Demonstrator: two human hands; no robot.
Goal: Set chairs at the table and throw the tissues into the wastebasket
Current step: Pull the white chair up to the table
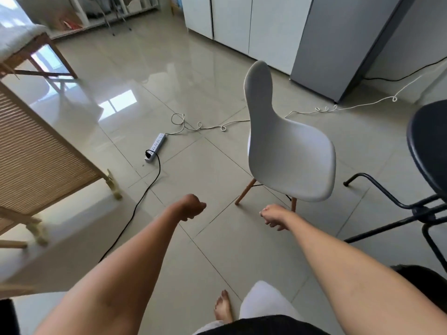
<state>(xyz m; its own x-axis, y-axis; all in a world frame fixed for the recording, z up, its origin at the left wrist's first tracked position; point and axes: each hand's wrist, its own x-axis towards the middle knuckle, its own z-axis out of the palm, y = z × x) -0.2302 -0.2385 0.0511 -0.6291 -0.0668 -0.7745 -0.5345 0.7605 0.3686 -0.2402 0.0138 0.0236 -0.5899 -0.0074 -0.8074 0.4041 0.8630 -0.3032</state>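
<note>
On glossy tile, mid-room: white moulded shell chair (287,141) on splayed wooden legs, standing free, well apart from any table; no tissues or wastebasket in view. Left hand (192,207) loosely fisted, empty. Right hand (274,216) half-curled, fingers down, empty, near the chair's front leg. Judged light and rigid; smooth plastic likely slick, so grip the backrest top edge or seat rim. White extension cord (210,127) trails behind the legs, power strip (156,147) nearby: snag risk. Black metal-framed stool (428,146) at right.
</note>
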